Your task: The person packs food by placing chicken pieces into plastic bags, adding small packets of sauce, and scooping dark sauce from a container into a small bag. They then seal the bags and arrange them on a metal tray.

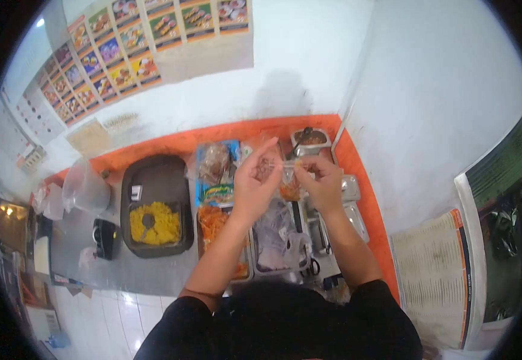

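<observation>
My left hand [258, 180] and my right hand [319, 180] are raised close together over the counter. Between them they pinch the gathered top of a small clear plastic bag [289, 189], which seems to hold something orange. The left fingers point up while the thumb and palm edge press on the plastic; the right thumb and fingers are closed on its other side. Beneath my forearms lie a tray of orange shredded food [213, 223] and a metal tray covered with clear plastic bags [274, 237].
A dark container of yellow food [154, 223] with a spoon [148, 221] stands left. Behind are a blue-edged packet [216, 171] and a metal pan [312, 139] with a ladle. Black-handled scissors [312, 267] lie near my body. A clear tub [85, 189] stands far left.
</observation>
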A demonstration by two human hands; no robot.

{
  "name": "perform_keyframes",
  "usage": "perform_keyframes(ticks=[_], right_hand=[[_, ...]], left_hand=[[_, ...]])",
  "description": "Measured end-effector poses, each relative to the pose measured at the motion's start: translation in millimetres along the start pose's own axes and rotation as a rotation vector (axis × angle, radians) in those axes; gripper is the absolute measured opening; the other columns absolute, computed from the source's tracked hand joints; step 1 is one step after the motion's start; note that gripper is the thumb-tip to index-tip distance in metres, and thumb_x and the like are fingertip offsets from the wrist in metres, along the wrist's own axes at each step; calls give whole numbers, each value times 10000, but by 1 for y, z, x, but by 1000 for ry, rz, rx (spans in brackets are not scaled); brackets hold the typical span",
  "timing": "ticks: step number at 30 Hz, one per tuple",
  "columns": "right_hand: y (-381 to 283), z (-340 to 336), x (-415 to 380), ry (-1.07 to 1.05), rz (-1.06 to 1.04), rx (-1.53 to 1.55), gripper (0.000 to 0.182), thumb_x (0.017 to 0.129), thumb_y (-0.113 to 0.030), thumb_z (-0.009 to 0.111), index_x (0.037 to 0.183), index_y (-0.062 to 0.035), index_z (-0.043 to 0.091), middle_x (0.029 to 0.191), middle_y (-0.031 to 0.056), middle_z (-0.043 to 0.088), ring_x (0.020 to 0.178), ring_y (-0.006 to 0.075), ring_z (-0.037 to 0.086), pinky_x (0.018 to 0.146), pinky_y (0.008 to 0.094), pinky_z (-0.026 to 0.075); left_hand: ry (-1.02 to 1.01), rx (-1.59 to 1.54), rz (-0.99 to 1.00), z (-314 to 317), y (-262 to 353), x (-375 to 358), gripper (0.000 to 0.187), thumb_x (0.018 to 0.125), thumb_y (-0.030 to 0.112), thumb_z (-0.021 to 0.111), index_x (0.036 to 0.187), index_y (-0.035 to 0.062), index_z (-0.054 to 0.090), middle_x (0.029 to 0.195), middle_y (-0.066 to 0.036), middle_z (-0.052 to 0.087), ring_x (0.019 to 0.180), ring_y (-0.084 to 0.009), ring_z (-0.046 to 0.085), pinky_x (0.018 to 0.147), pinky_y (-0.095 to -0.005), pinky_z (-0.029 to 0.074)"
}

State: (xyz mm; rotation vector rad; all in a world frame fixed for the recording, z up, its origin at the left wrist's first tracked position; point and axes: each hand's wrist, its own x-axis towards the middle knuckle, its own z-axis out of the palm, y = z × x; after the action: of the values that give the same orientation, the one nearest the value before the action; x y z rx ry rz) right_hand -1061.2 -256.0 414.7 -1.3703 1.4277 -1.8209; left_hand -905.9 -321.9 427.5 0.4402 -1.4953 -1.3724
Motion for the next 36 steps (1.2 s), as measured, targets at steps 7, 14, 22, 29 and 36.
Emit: perform_keyframes(ticks=[7, 14, 22, 29, 36], right_hand=[[18, 44, -40, -147, 127, 64, 198, 843, -117, 737, 1003, -1, 721, 891, 28, 718, 786, 84, 631, 741, 260, 513], [56, 49, -82, -360, 383, 162, 357, 863, -102, 748, 1200, -15, 667, 993, 33, 698, 896, 98, 622, 835, 260, 491], [87, -38, -142, -705, 990, -37, 292, 939, -272, 678, 1047, -3, 720, 867, 71, 734, 726, 124, 665, 686, 278, 537], [156, -45, -238, -723, 1055, -316, 302, 936, -212, 664, 1117, 28, 696, 753, 41, 683, 549, 94, 581, 491, 241, 472], [146, -46, -226, -462, 1000, -197, 294, 934, -196, 649, 1127, 19, 706, 776, 39, 694, 590, 85, 595, 489, 238, 468]], left_hand=[[-20, 15, -87, -41, -8, -50, 504, 912, -44, 634, 1401, 17, 525, 965, 9, 606, 917, -56, 576, 791, -200, 465], [-45, 34, -440, -122, -30, -134, 583, 857, -31, 726, 1401, -3, 517, 974, -59, 690, 824, -77, 643, 751, -229, 513], [43, 1165, -145, -132, -88, -197, 530, 713, 86, 823, 1212, 24, 655, 893, -115, 702, 902, -308, 661, 825, -395, 517], [-669, 1121, -48, -63, -183, -222, 157, 750, 195, 728, 877, 102, 739, 969, -62, 651, 993, -257, 566, 862, -391, 438], [-970, 1258, 257, -59, -206, -219, 125, 796, 161, 586, 820, 102, 694, 919, -39, 637, 982, -215, 551, 831, -338, 424]])
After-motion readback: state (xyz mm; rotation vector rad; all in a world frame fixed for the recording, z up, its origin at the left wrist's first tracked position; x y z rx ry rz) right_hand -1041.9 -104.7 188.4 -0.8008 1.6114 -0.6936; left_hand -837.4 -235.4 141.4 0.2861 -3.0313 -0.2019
